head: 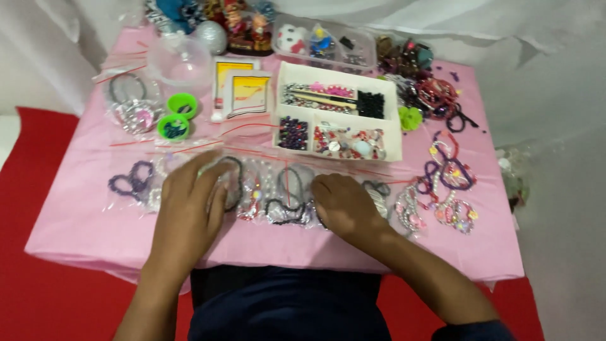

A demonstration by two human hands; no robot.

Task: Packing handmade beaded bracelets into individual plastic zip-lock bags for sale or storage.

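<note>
My left hand (189, 202) lies flat on a row of clear plastic bags (278, 189) that hold beaded bracelets, near the front of a pink-covered table (82, 208). My right hand (341, 205) rests palm down on the same row, further right, fingers loosely curled. Neither hand grips anything. A dark bead bracelet in a bag (287, 211) lies between the two hands. Part of the row is hidden under my palms.
A white divided tray of beads (391, 148) sits behind the bags. Loose bracelets (445, 183) lie at the right, two green lids (178, 115) and a clear dome (180, 60) at the left, small figurines (243, 28) and a clear box (325, 44) at the back.
</note>
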